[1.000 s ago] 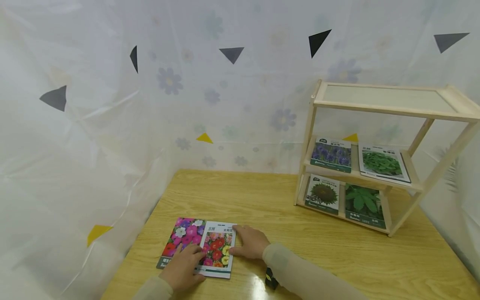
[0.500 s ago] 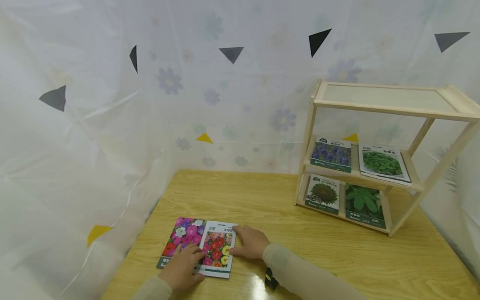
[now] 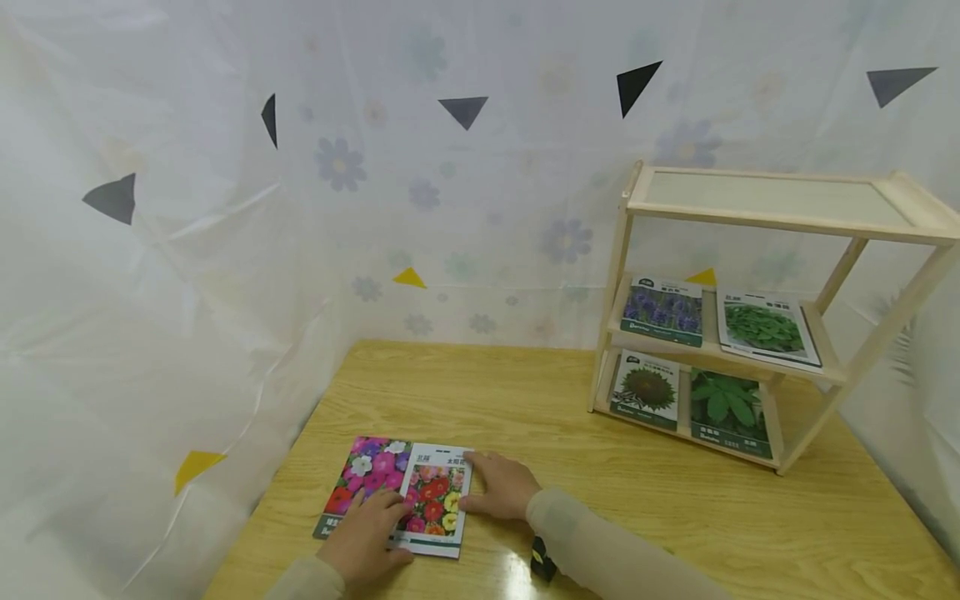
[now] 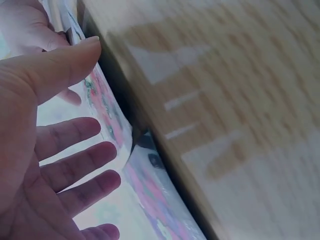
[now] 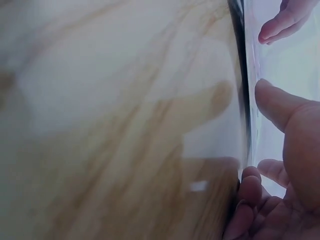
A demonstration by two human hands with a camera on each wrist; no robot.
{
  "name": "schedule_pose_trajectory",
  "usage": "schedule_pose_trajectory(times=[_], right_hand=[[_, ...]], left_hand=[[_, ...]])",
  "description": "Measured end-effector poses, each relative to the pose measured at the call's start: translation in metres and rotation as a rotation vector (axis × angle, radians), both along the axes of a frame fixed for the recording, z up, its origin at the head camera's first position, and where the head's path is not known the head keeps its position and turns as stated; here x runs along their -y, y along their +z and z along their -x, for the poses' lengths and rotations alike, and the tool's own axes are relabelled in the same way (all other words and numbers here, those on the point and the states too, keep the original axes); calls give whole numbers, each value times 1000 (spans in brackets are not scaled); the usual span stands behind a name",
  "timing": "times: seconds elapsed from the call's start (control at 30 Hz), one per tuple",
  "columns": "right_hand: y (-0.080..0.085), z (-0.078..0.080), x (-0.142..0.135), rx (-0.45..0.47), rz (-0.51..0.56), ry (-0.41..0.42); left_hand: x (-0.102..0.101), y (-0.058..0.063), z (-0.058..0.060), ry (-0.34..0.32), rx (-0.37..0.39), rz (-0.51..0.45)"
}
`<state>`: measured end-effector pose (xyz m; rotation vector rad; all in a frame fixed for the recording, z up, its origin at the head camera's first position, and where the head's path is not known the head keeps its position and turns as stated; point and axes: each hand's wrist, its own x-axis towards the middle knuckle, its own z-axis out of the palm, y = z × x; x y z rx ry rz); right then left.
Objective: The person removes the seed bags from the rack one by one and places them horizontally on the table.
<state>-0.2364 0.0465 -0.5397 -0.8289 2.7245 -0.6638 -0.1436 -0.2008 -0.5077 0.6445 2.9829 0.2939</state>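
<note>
As before, left hand [image 3: 363,535] and right hand [image 3: 502,487], grips apart, touch the 太阳花 seed packet [image 3: 437,500] at eight and three o'clock.

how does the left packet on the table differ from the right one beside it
The left packet has a photo reaching its top edge; the right packet has a white-framed one. The left packet's blooms include white ones, while the right packet's include yellow ones. Both lie face up on the table, showing flowers.
</note>
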Motion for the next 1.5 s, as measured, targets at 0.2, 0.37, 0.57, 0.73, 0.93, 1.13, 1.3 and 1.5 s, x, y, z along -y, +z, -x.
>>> schedule_pose_trajectory(times=[0.2,0.37,0.57,0.73,0.93,1.13,1.3,1.5], right_hand=[[1,7,-8,79,143,59],[14,9,-35,194,259,131],[33,10,-88,178,337,124],[51,6,-132,104,352,40],[73,2,-179,-27,402,-43],[104,-1,-215,-159,365,-136],[130,-2,-238,-354,317,-165],[154,3,-255,-679,232,-155]], left_hand=[[-8,7,1,-17,-23,-19],[-26,12,5,-85,-127,-61],[-54,26,18,-199,-230,-122],[-79,41,29,-233,-258,-139],[-110,54,43,-250,-279,-148],[-144,71,62,-295,-352,-157],[-175,84,81,-350,-477,-149],[-215,96,104,-348,-552,-109]])
